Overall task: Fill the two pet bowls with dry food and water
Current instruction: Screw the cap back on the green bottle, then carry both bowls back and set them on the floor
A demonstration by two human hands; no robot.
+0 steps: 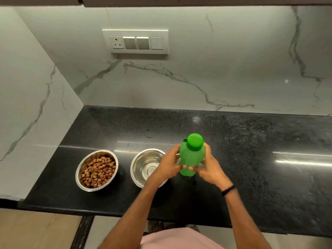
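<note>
Two steel bowls stand side by side on the black counter point(251, 159). The left bowl point(80, 169) holds brown dry food point(98, 172). The right bowl point(143, 164) has nothing in it that I can see, and my left forearm crosses its near rim. A green plastic bottle point(191, 157) with its green cap on stands upright just right of that bowl. My left hand point(169, 165) grips the bottle's left side and my right hand point(209, 168) grips its right side, fingertips meeting low on its front.
A marble wall rises behind and to the left of the counter. A switch and socket panel point(135, 41) is mounted on the back wall. The counter's front edge runs just before my body. A black band circles my right wrist point(228, 190).
</note>
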